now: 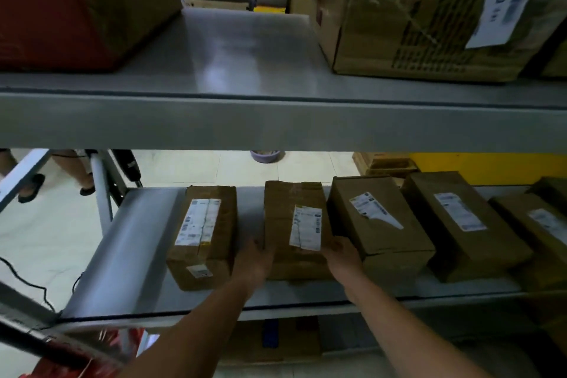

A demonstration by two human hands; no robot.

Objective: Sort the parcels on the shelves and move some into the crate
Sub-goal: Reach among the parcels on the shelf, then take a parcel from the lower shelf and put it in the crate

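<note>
parcel (294,224): second from the left on the lower shelf (129,255).
left hand (256,261): against the parcel's left side; fingers flat or curled, cannot tell.
right hand (342,256): against its right side, beside the neighbouring box (380,224); finger state unclear too.

Bare forearms lead to the left hand (255,258) and right hand (343,255), both ungloved

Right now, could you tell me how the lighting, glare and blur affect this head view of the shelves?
Head view: dim overall, brighter floor behind; glare on the upper shelf; the label on the upper right box is blurred; wide-angle lens bows the shelf edges.
</note>
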